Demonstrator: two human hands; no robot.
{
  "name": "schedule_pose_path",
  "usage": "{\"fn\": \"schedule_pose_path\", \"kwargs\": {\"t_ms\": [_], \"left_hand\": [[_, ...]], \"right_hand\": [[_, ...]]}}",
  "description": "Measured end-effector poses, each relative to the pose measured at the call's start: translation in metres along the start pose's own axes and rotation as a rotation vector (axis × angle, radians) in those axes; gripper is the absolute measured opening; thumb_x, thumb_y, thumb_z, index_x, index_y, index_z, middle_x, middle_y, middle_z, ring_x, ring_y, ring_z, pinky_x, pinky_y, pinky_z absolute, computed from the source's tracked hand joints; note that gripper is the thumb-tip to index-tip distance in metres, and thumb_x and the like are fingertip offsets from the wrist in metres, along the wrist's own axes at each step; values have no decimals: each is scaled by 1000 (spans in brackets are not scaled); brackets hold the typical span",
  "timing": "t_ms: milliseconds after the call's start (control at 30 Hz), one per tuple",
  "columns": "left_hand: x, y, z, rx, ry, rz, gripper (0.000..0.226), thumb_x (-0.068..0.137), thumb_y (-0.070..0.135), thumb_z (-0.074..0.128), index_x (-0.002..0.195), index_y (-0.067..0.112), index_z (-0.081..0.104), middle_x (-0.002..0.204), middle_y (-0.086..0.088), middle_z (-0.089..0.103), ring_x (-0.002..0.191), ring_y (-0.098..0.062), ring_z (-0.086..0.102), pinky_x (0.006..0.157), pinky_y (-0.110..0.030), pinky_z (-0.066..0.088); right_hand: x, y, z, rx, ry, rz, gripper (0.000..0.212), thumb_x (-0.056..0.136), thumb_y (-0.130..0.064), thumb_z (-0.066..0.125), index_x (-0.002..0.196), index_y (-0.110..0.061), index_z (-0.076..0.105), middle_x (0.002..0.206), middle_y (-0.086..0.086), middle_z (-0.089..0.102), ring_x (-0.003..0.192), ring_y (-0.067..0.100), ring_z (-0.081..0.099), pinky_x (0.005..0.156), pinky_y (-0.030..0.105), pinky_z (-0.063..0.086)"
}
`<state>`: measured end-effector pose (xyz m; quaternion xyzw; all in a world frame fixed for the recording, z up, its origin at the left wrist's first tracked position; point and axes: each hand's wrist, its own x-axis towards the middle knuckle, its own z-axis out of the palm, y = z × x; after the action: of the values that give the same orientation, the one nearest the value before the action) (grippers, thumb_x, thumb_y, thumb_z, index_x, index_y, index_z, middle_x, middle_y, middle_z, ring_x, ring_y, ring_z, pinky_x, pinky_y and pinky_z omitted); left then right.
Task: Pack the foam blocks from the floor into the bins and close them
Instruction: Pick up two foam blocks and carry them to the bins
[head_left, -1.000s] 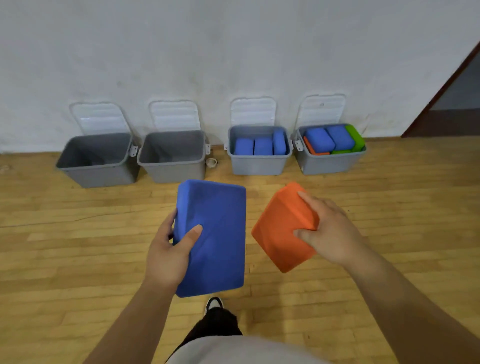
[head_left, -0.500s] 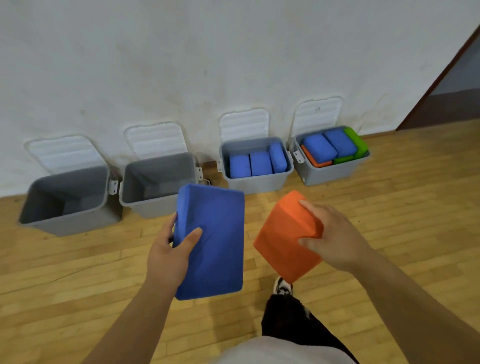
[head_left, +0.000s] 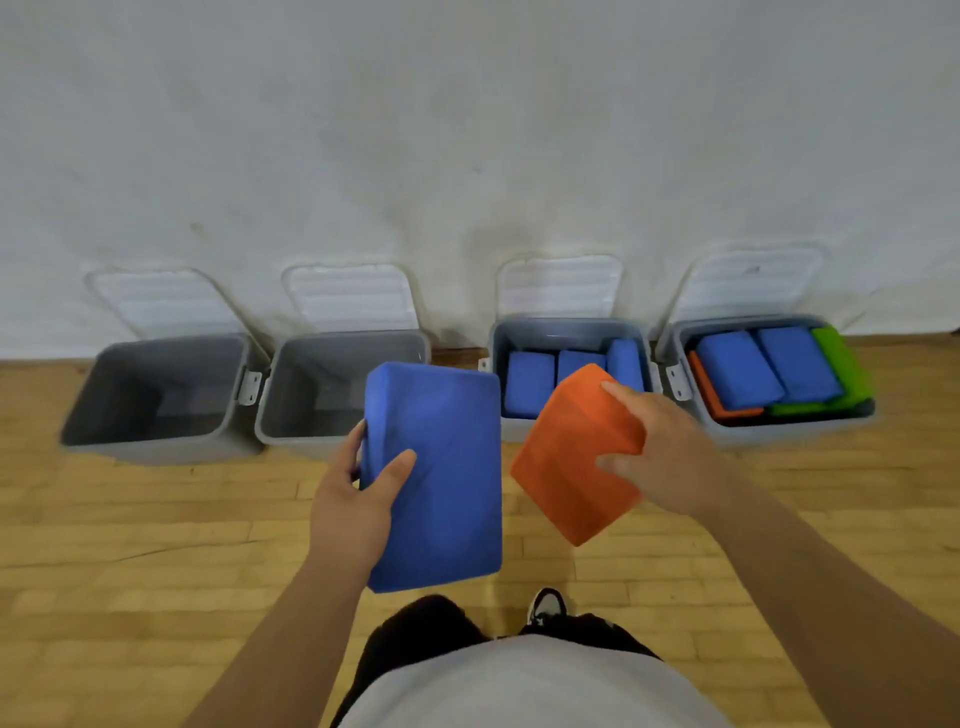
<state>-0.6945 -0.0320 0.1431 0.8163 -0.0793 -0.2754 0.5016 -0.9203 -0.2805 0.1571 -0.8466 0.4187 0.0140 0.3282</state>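
My left hand (head_left: 353, 499) grips a large blue foam block (head_left: 441, 467) by its left edge, held out in front of me. My right hand (head_left: 660, 447) holds an orange foam block (head_left: 566, 467) tilted on a corner. Several grey bins stand open along the wall. The leftmost bin (head_left: 156, 441) and the second bin (head_left: 291, 431) hold nothing that I can see. The third bin (head_left: 566, 332) holds blue blocks, and the rightmost bin (head_left: 800, 431) is stacked with blue, green and orange blocks. The held blocks hover just in front of the second and third bins.
White lids (head_left: 353, 296) lean back against the white wall (head_left: 467, 130) behind each bin. The floor (head_left: 130, 545) is wooden planks. My shoe (head_left: 545, 605) and dark trousers show at the bottom.
I have stepped closer and squared up to the bins, which now appear larger and level. Both blocks stay in my hands, now overlapping the second and third bins.
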Motion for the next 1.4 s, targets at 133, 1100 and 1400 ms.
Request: {"fn": "schedule_pose_path", "kwargs": {"t_ms": [133, 1100, 1400], "left_hand": [[55, 29, 22, 2, 17, -55, 67, 84, 54, 74, 144, 50, 44, 134, 5, 59, 113, -21, 62, 94, -50, 55], [523, -28, 299, 406, -278, -354, 70, 86, 53, 73, 148, 48, 41, 146, 4, 54, 124, -26, 58, 103, -53, 50], [539, -136, 415, 342, -242, -413, 75, 78, 68, 72, 144, 56, 40, 142, 11, 56, 119, -24, 61, 99, -51, 53]], "right_hand": [[84, -8, -22, -54, -26, -11, 95, 79, -46, 79, 154, -49, 21, 144, -7, 40, 130, 20, 43, 107, 45, 43], [567, 218, 100, -116, -531, 393, 93, 84, -33, 74, 158, -45, 18, 153, 10, 26, 110, 32, 54, 80, 38, 50], [634, 302, 176, -547, -432, 163, 98, 84, -45, 71, 158, -46, 6, 168, 10, 3, 152, 42, 2, 118, 66, 8]]}}
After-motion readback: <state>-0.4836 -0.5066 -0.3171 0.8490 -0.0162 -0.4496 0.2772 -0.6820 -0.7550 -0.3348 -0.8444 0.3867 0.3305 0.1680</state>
